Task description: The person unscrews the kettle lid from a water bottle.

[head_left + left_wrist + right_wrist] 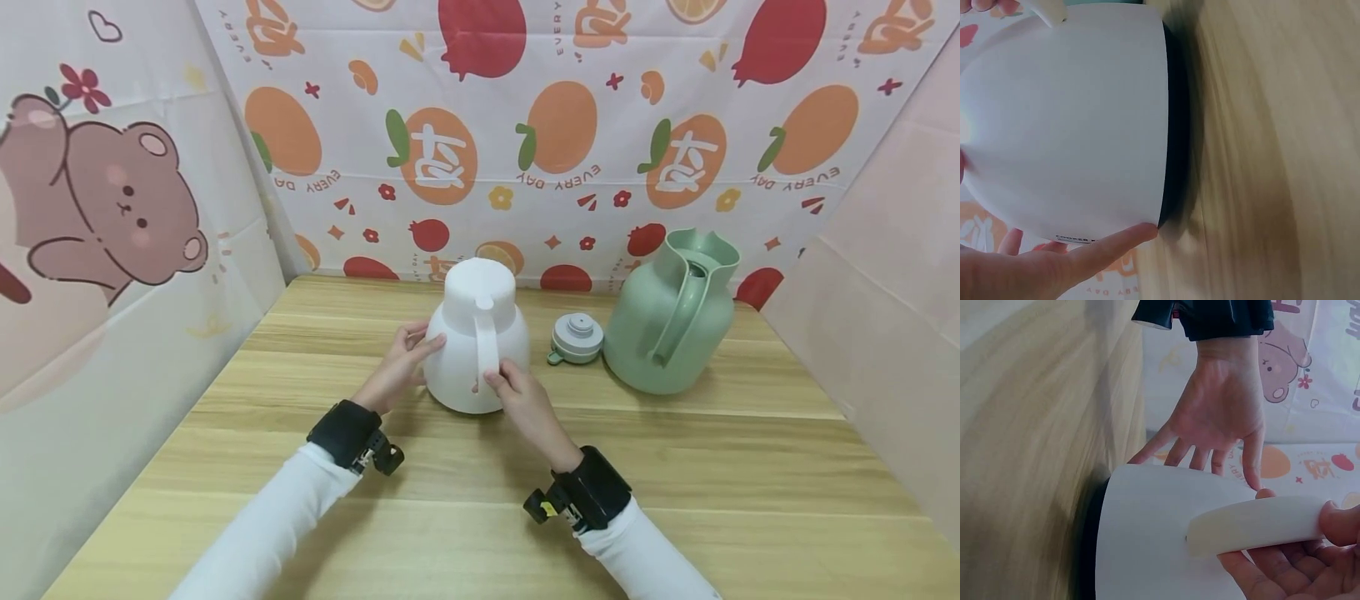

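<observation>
A white thermos jug (455, 363) stands on the table with its handle facing me; its dark base shows in the left wrist view. My left hand (396, 367) rests against the jug's left side, fingers spread and fairly straight, as the right wrist view shows. Its fingertips are partly hidden behind the jug. With thumb and fingers curled round it, my right hand (527, 410) grips the lower part of the jug's handle (1260, 524). Small lettering shows on the jug's side in the left wrist view.
A sage-green thermos jug (645, 333) stands at the right, with its mouth uncovered. Between the two jugs lies a round grey stopper (577, 340) with a green tab. Behind the wooden table (450, 533) hangs a fruit-print cloth (480, 150); another cloth (150, 333) borders the left.
</observation>
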